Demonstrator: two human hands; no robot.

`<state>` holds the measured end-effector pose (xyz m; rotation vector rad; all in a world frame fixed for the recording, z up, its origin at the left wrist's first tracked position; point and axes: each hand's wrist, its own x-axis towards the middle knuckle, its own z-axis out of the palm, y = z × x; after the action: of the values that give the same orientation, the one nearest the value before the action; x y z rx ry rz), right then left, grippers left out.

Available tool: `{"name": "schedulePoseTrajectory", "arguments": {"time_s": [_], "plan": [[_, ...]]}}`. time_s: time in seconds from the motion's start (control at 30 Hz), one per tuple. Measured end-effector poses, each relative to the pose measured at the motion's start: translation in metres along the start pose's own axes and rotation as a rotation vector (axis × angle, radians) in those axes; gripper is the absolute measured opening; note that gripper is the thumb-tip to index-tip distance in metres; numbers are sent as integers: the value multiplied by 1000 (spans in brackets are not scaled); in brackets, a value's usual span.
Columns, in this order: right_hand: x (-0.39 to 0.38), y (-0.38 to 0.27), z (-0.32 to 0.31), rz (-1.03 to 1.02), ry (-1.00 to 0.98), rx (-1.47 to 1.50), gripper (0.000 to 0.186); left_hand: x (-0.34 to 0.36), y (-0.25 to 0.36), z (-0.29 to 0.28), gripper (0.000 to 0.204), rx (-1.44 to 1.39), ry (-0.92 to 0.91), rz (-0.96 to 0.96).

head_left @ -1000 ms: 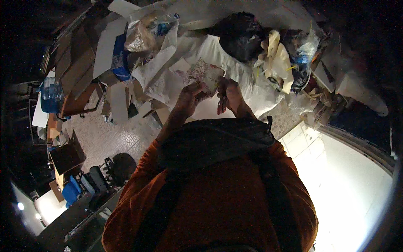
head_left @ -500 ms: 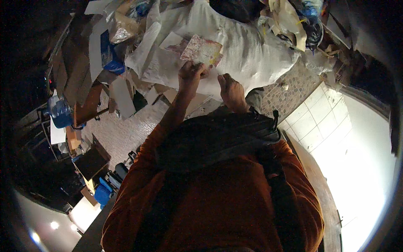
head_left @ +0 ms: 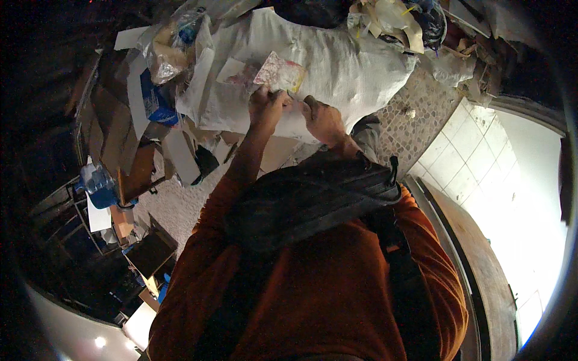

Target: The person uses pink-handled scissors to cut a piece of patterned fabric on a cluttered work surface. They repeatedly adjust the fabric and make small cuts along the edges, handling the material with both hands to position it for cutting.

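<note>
My left hand (head_left: 267, 108) is closed on the lower edge of a flat, roughly square packet or sheet (head_left: 280, 72), whitish with worn red and yellow patches. Close beside it, my right hand (head_left: 324, 121) is curled with thumb and fingers pressed together near the packet's lower right corner. Whether those fingers hold an edge of it or some small thing is too unclear to tell. Under both hands spreads a big white woven sack (head_left: 343, 69). A faded reddish print or second sheet (head_left: 237, 73) shows on the sack, left of the packet.
Cardboard pieces (head_left: 108, 129), a blue box (head_left: 158, 105) and a clear bag (head_left: 171, 54) crowd the left. A blue water jug (head_left: 99, 185) stands beyond them. Paper scraps and dark bags (head_left: 397, 24) lie far right. A black bag (head_left: 313, 198) hangs across my chest.
The whole view has swung slightly. Both hands and the packet now appear a little further left, still close together. The left hand keeps its hold on the packet.
</note>
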<state>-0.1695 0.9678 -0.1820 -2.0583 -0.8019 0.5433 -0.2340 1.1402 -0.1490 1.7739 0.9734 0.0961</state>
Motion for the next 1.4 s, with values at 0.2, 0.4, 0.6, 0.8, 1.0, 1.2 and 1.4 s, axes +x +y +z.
{"name": "schedulePoseTrajectory", "arguments": {"time_s": [0.2, 0.4, 0.6, 0.8, 1.0, 1.2, 1.4], "plan": [[13, 41, 6, 129, 31, -53, 32, -11, 35, 4, 32, 10, -32, -22], [15, 27, 10, 74, 102, 18, 28, 5, 0, 5, 31, -40, 33, 17], [19, 43, 15, 21, 93, -91, 27, -8, 29, -5, 30, 43, 38, 43], [39, 52, -8, 71, 205, 221, 22, 26, 5, -17, 29, -89, 31, 97], [82, 44, -45, -58, 263, -153, 17, 69, -22, -32, 45, 865, 11, 3], [118, 37, -35, -227, 254, -308, 19, 79, 35, -45, 64, 865, -47, 753], [143, 39, -27, -414, 263, -478, 21, 126, 15, -40, 97, 992, -360, 799]]}}
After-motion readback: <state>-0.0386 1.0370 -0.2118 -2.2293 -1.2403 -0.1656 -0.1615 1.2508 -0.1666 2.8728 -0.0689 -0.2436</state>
